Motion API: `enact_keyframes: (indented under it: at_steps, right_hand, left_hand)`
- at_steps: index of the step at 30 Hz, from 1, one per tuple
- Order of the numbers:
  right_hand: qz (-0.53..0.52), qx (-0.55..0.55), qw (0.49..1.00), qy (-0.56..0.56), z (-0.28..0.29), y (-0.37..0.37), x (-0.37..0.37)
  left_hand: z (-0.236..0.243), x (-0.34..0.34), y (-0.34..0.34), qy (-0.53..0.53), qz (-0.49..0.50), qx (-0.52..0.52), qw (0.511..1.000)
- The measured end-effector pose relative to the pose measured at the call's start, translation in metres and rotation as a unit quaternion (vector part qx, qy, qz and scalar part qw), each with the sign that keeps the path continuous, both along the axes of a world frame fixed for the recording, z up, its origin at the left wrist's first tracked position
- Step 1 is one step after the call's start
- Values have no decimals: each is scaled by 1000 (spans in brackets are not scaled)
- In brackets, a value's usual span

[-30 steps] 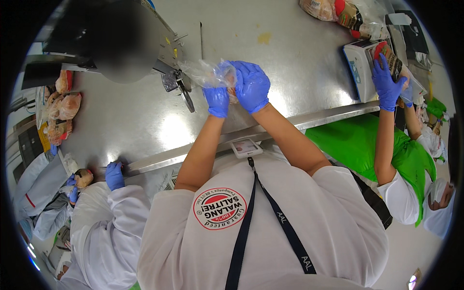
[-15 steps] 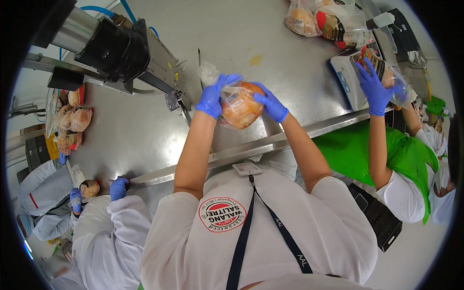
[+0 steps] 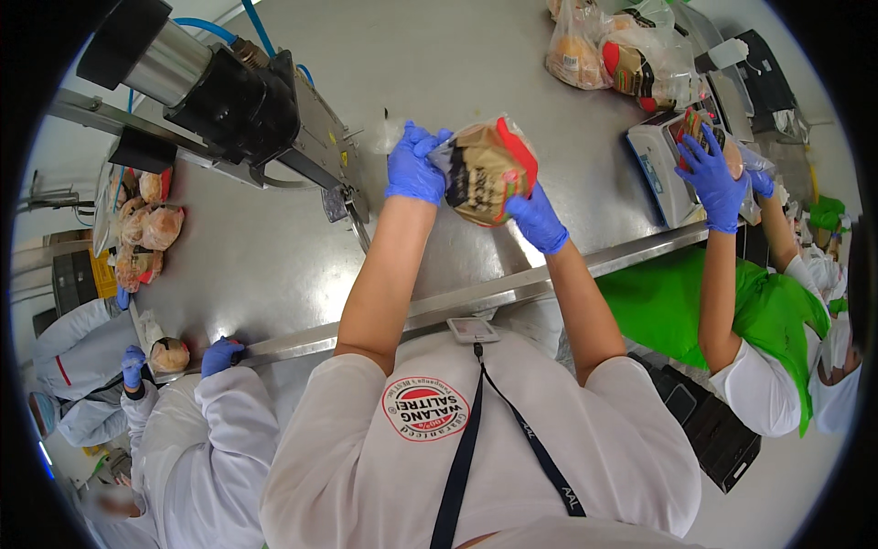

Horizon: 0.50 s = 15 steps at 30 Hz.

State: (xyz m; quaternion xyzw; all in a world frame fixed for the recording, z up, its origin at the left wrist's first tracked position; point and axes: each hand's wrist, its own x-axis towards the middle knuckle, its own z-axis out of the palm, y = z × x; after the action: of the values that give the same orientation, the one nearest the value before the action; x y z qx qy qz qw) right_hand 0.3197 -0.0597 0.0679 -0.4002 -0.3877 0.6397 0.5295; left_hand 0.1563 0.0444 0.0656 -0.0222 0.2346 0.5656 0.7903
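Observation:
Above the steel table, a clear plastic bag holds a round, orange-brown piece of meat that looks like a ham. This bagged ham (image 3: 485, 174) shows its gold, black and red printed side. My left hand (image 3: 416, 166) is closed around the gathered neck of the bag, at its left end. Against the bag's lower right side rests my right hand (image 3: 540, 218), its fingers wrapped partly beneath. Both hands wear blue gloves. Some of the right fingertips are hidden behind the bag.
At left stands a black and steel machine (image 3: 238, 101) with blue hoses. Several bagged hams (image 3: 640, 64) lie at the far right, beside a weighing scale (image 3: 660, 169). A co-worker's gloved hand (image 3: 715, 188) holds another bag there. More bags (image 3: 151, 224) and co-workers are at left.
The bagged ham has turned from its clear orange side to its printed side and shifted right. My left hand now grips the bag's neck; the right has moved lower along it.

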Motion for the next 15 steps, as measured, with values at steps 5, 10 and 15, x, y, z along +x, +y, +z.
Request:
enact_keyframes:
  at_steps: [5,10,15]
  right_hand:
    - [47,-136,937,318,9,-5,5]
    - [-53,204,933,-291,39,15,18]
    - [10,-62,987,149,77,30,1]
  left_hand:
    - [29,-8,-3,75,-17,154,985]
    - [33,-33,-13,-98,-92,89,987]
    - [40,-36,-32,-51,-172,84,980]
